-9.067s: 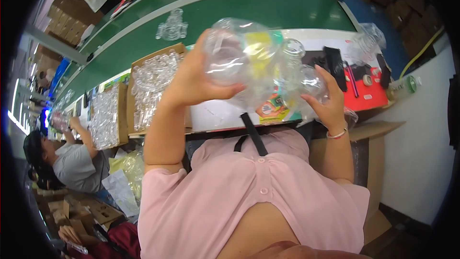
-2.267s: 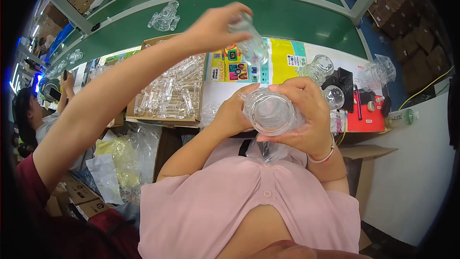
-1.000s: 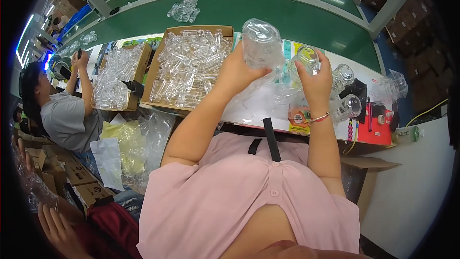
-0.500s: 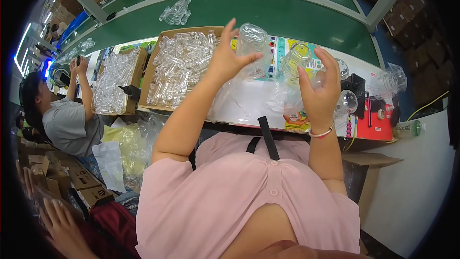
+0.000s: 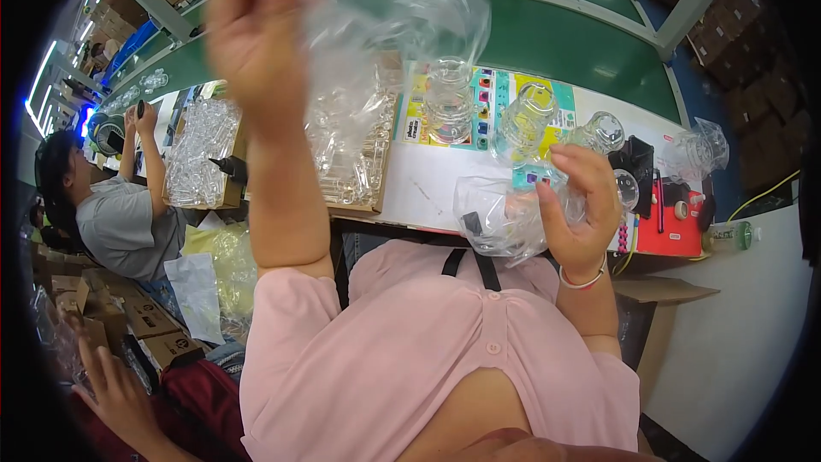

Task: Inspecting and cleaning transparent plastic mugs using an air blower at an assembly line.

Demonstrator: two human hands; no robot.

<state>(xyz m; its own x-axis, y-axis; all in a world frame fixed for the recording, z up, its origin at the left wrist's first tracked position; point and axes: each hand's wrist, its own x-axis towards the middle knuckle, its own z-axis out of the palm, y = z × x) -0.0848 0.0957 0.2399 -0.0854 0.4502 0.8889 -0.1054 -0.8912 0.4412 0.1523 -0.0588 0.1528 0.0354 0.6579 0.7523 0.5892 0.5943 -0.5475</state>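
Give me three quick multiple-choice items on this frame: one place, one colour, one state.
1. Where is the cardboard tray of clear glass pieces?
A. left of the colourful printed sheet
B. on the floor
C. on the green belt

2. What colour is the far conveyor belt?
A. red
B. green
C. white

3. What is the left hand doing?
A. resting flat on the table
B. raised, gripping a clear plastic bag
C. hanging empty

Answers:
1 A: the cardboard tray lies left of the printed sheet.
2 B: the belt is green.
3 B: the left hand holds the clear plastic bag up, blurred.
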